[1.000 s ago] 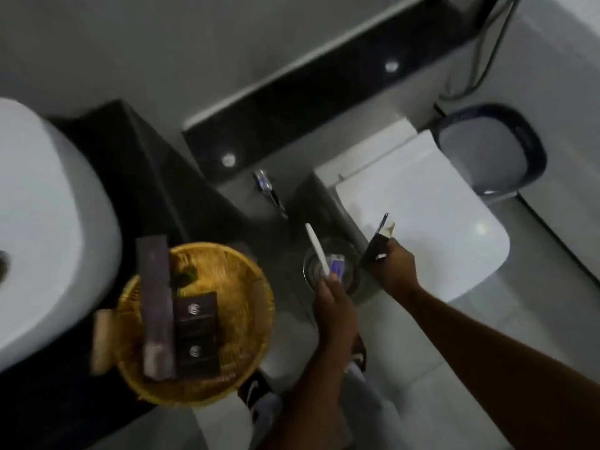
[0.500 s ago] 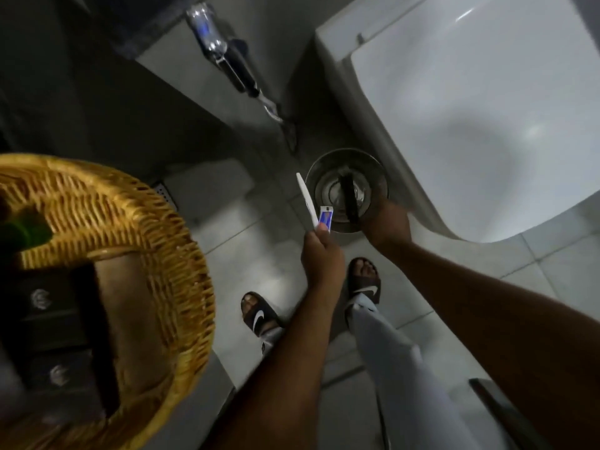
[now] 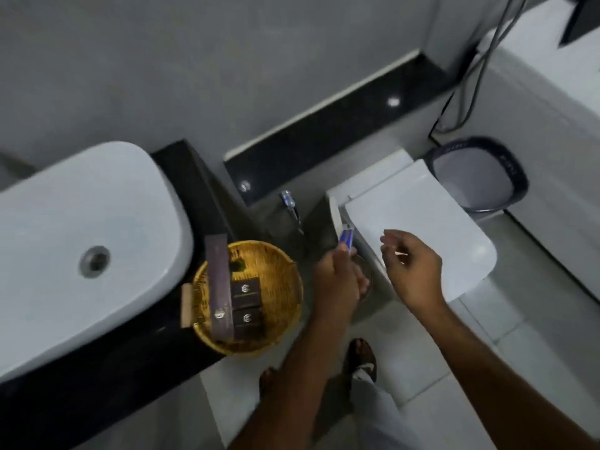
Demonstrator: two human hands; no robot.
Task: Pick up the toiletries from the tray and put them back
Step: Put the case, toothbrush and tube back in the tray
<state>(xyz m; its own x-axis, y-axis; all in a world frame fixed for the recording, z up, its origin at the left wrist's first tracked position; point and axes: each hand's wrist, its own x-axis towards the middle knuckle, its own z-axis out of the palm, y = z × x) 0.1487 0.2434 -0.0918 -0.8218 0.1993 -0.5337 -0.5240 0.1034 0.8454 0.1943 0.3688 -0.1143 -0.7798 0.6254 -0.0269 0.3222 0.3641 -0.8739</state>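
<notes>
A round wicker tray [image 3: 292,287] sits at the front edge of the black counter. It holds a long brown box [image 3: 220,287] and two small dark boxes [image 3: 245,290] [image 3: 247,319]. A tan item [image 3: 186,305] lies against the tray's left rim. To the right of the tray, my left hand [image 3: 337,280] is shut on a small blue and white tube [image 3: 346,239], held above a metal bin [image 3: 366,289] on the floor. My right hand [image 3: 414,271] hovers open over the toilet's front corner with nothing in it.
A white basin [image 3: 81,222] fills the counter [image 3: 181,170] left of the tray. The closed toilet lid [image 3: 422,222] is on the right, with a dark-rimmed waste basket [image 3: 477,173] behind it. A spray handle [image 3: 290,206] hangs on the wall. My sandalled feet stand on the tiled floor.
The dark wrapper that my right hand held over the metal bin is gone from it, and the hand has opened. The view has lifted back up from the floor to the counter.
</notes>
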